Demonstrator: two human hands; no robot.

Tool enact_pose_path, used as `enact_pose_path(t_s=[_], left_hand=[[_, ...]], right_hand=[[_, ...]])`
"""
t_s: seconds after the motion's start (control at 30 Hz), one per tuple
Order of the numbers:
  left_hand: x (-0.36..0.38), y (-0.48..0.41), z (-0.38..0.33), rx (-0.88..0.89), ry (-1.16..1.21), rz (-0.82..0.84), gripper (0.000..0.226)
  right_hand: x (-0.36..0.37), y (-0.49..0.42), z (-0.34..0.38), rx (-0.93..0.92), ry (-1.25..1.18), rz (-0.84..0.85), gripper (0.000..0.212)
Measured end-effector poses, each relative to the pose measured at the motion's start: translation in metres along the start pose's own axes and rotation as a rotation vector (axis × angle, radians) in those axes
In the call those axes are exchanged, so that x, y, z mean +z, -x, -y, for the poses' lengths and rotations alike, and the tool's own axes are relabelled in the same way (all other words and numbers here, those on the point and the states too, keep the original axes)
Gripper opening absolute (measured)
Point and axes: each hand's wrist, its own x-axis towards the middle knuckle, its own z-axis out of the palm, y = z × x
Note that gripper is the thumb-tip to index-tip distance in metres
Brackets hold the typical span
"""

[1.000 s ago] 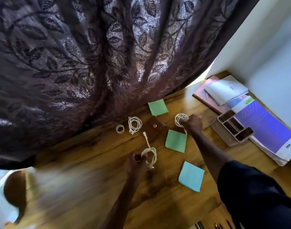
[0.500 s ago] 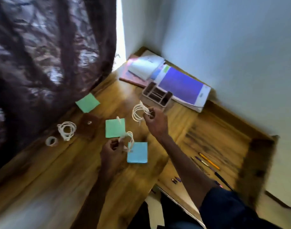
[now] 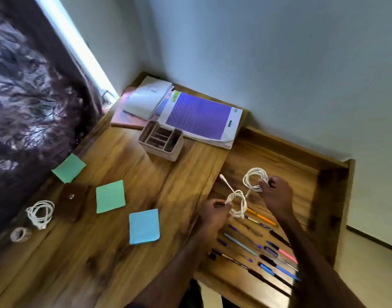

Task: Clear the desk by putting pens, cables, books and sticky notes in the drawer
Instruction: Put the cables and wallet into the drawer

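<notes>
Noted both hands over the open wooden drawer (image 3: 279,156), standing out at the right of the wooden tabletop (image 3: 79,263).

Logged left hand (image 3: 212,213) pinching a small coiled white cable (image 3: 237,203) at the coil's near side, fingers curled, one plug end sticking up and away from the coil.

Logged right hand (image 3: 277,194) gripping a second coiled white cable (image 3: 253,180), fingers curled round the loops, coil standing out to the left of the knuckles. Recorded both coils over the drawer floor, near each other but apart; cannot tell whether either touches the wood.

Found pens lying loose on the drawer floor under and between the forearms: orange pen (image 3: 260,216), teal pen (image 3: 240,244), pink pen (image 3: 287,255), blue pen (image 3: 279,270), plus several dark and purple ones, too blurred to separate.

On tabletop, outside the drawer:
- third coiled white cable (image 3: 40,213) near the left edge, just beside a small roll of tape (image 3: 19,234) and a brown square leather pouch (image 3: 71,202)
- green square sticky note (image 3: 68,167), second green square sticky note (image 3: 110,196), blue square sticky note (image 3: 144,226), all flat and apart from one another

At far corner:
- beige plastic desk organiser (image 3: 160,141), compartments facing up, just in front of a purple-covered book (image 3: 198,117)
- white spiral notebook (image 3: 147,101) lying on a pink book (image 3: 124,120)

Dark patterned curtain (image 3: 24,107) along the left; pale wall (image 3: 257,52) behind.
</notes>
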Motion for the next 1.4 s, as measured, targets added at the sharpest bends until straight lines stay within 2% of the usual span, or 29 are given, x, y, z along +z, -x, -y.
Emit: enact_pose_path(t_s=[0.17,0.23,0.3,0.33,0.37,0.47,0.57,0.63,0.7,0.83,0.93,1.03,1.27,1.33,1.4], left_hand=[[0.056,-0.061,0.007,-0.229,0.251,-0.057,0.03],[0.063,-0.087,0.008,-0.275,0.366,-0.089,0.027],[0.071,-0.109,0.008,-0.301,0.462,-0.107,0.012],[0.074,-0.116,0.007,-0.31,0.484,-0.118,0.011],[0.076,-0.122,0.006,-0.312,0.495,-0.126,0.019],[0.083,-0.139,0.007,-0.305,0.481,-0.109,0.031],[0.093,-0.148,0.006,-0.294,0.477,-0.121,0.006],[0.1,-0.154,0.007,-0.263,0.419,-0.117,0.019],[0.102,-0.156,0.006,-0.249,0.386,-0.133,0.013],[0.105,-0.153,0.006,-0.252,0.336,-0.136,0.026],[0.11,-0.15,0.007,-0.272,0.299,-0.108,0.018],[0.114,-0.148,0.01,-0.279,0.263,-0.095,0.026],[0.113,-0.145,0.011,-0.248,0.149,-0.08,0.02],[0.11,-0.143,0.011,-0.227,0.112,-0.098,0.027],[0.106,-0.148,0.016,-0.19,0.033,-0.137,0.055]], right_hand=[[0.013,-0.049,-0.06,0.08,0.079,0.052,0.025],[0.018,-0.066,-0.072,0.09,0.036,0.067,0.024],[0.024,-0.082,-0.077,0.11,-0.018,0.072,0.022],[0.027,-0.089,-0.077,0.104,-0.026,0.07,0.021],[0.03,-0.095,-0.075,0.086,-0.033,0.071,0.022],[0.041,-0.114,-0.068,0.027,-0.047,0.122,0.022],[0.051,-0.13,-0.049,-0.067,-0.027,0.198,0.019],[0.058,-0.144,-0.04,-0.098,-0.026,0.216,0.02],[0.063,-0.161,-0.033,-0.094,-0.016,0.201,0.022],[0.067,-0.19,-0.03,-0.062,0.056,0.134,0.023],[0.067,-0.202,-0.038,-0.042,-0.001,0.17,0.022],[0.07,-0.206,-0.043,0.005,-0.09,0.232,0.02],[0.082,-0.205,-0.051,0.048,-0.019,0.195,0.026],[0.081,-0.197,-0.052,0.047,-0.027,0.143,0.028],[0.08,-0.187,-0.052,0.067,-0.065,0.066,0.029]])
